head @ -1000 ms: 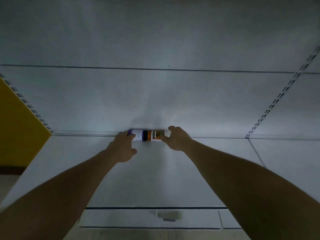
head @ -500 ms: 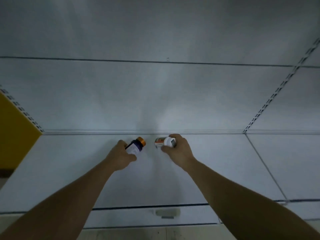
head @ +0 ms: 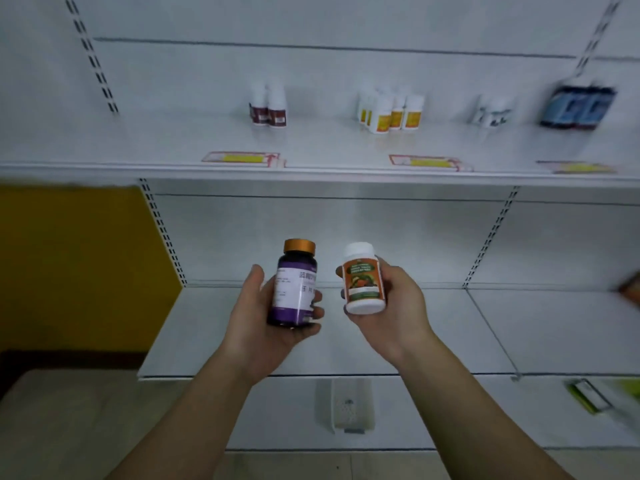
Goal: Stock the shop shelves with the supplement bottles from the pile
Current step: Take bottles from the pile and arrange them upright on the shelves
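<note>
My left hand (head: pixel 268 327) holds a dark purple bottle (head: pixel 294 289) with an orange-gold cap, upright, fingers curled round its base. My right hand (head: pixel 394 306) grips a white bottle (head: pixel 363 278) with an orange and green label, also upright. Both bottles hang in the air above the lower white shelf (head: pixel 433 341). On the upper shelf (head: pixel 329 147) stand groups of bottles: two with dark red labels (head: pixel 268 109), several with yellow labels (head: pixel 391 112), a blurred white group (head: pixel 490 112) and dark blue ones (head: pixel 576 107).
Price tags (head: pixel 242 157) lie along the upper shelf's front edge. A yellow wall panel (head: pixel 79 265) is at the left. Slotted uprights (head: pixel 161 233) flank the shelf bay. A white bracket (head: pixel 346 407) hangs below the lower shelf. Blurred green items (head: pixel 595 393) sit at the lower right.
Both hands lifted the two bottles off the back of the lower shelf, turned them upright and drew them toward me. The view tilted up, revealing the stocked upper shelf.
</note>
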The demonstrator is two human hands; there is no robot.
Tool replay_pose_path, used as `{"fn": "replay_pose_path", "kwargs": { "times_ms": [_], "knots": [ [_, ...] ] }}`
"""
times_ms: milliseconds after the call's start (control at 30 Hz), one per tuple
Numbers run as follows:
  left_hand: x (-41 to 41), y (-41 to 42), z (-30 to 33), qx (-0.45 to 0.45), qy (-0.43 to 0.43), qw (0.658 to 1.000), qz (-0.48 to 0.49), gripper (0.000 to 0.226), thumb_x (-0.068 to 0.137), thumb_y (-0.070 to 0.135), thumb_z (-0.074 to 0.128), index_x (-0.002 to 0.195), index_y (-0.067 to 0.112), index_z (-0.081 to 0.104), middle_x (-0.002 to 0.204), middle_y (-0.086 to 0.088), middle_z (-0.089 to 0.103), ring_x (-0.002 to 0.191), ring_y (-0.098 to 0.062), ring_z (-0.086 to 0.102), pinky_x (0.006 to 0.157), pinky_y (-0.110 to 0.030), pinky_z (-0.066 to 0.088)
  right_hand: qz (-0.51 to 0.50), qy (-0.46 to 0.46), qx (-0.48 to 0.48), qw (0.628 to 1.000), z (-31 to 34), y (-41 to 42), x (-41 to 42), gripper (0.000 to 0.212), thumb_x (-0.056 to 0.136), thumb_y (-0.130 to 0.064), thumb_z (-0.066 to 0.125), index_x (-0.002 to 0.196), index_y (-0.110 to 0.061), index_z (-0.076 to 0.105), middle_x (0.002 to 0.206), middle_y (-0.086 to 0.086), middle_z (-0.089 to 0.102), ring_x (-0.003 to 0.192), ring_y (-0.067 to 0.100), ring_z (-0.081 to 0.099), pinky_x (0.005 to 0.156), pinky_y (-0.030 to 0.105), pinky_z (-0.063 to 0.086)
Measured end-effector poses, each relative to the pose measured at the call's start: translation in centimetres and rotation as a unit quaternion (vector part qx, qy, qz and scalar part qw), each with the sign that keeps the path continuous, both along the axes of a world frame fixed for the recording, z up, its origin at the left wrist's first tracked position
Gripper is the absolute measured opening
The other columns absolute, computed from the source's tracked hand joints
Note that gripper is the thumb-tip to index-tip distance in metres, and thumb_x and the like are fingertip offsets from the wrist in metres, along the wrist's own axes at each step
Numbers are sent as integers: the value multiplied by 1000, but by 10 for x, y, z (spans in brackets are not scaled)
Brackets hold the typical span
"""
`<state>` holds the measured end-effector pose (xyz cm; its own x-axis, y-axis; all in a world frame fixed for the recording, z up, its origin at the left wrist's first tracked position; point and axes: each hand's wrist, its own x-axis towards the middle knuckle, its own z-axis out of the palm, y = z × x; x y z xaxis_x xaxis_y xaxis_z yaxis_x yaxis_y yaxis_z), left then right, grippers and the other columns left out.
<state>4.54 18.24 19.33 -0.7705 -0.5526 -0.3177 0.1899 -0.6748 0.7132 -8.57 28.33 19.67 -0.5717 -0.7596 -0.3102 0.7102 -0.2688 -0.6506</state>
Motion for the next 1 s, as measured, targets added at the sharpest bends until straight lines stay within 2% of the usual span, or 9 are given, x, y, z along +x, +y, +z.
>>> {"fn": "replay_pose_path", "kwargs": {
  "times_ms": [100, 167, 267, 333, 400, 500, 600, 800, 1000],
  "knots": [
    [30, 20, 42, 14, 74, 997, -28, 55, 82, 51, 43, 109, 7, 61, 84, -18, 67, 58, -23, 62, 54, -28, 54, 24, 30, -16, 999, 35, 13, 34, 35, 94, -40, 45, 105, -10, 59, 82, 11, 61, 67, 18, 53, 65, 30, 42],
    [46, 31, 61, 6, 114, 993, -34, 49, 73, 38, 50, 108, 4, 59, 88, -18, 66, 60, -23, 64, 49, -24, 55, 13, 71, -32, 997, 53, 20, 50, 31, 91, -38, 51, 104, -11, 57, 79, 8, 57, 66, 17, 52, 63, 29, 42],
    [61, 43, 78, -23, 127, 992, -6, 46, 70, 32, 56, 109, 6, 58, 84, -16, 65, 72, -24, 64, 55, -32, 57, 9, 133, -68, 989, 76, 33, 66, 44, 79, -33, 57, 118, -12, 54, 91, 11, 59, 70, 16, 54, 61, 27, 45],
    [67, 50, 86, -60, 125, 990, -1, 48, 71, 32, 56, 112, 7, 59, 87, -14, 66, 75, -23, 63, 61, -35, 57, 13, 165, -84, 983, 89, 42, 72, 45, 84, -32, 54, 124, -12, 53, 97, 12, 61, 71, 15, 56, 62, 27, 45],
    [68, 59, 94, -92, 130, 987, -5, 53, 74, 30, 52, 121, 7, 56, 94, -16, 69, 77, -24, 67, 64, -36, 58, 17, 182, -101, 978, 101, 51, 74, 39, 88, -30, 51, 123, -12, 55, 94, 12, 63, 69, 14, 57, 63, 27, 44],
    [66, 74, 112, -122, 140, 983, -4, 50, 78, 26, 46, 123, 8, 56, 95, -18, 69, 74, -25, 68, 65, -36, 58, 21, 197, -125, 972, 118, 64, 75, 51, 74, -34, 57, 120, -11, 55, 91, 11, 63, 67, 14, 56, 62, 27, 43],
    [59, 93, 130, -154, 126, 980, -8, 41, 93, 31, 36, 112, 6, 61, 93, -17, 68, 74, -25, 67, 65, -36, 56, 11, 205, -139, 969, 133, 81, 67, 53, 72, -34, 58, 120, -11, 55, 95, 13, 61, 68, 15, 56, 62, 27, 43],
    [25, 138, 147, -178, 132, 975, 1, 61, 94, 59, 24, 112, 14, 62, 89, -16, 70, 71, -25, 68, 65, -36, 52, 6, 221, -148, 964, 155, 128, 32, 39, 93, -28, 46, 126, -9, 55, 95, 14, 62, 69, 17, 55, 61, 28, 43],
    [-47, 208, 151, -193, 145, 970, -34, 55, 92, 55, 29, 99, 13, 65, 83, -14, 70, 70, -25, 65, 68, -39, 52, -64, 245, -114, 961, 154, 208, -31, 37, 92, -29, 49, 123, -10, 57, 101, 16, 60, 73, 16, 56, 64, 28, 43]
  ]
}}
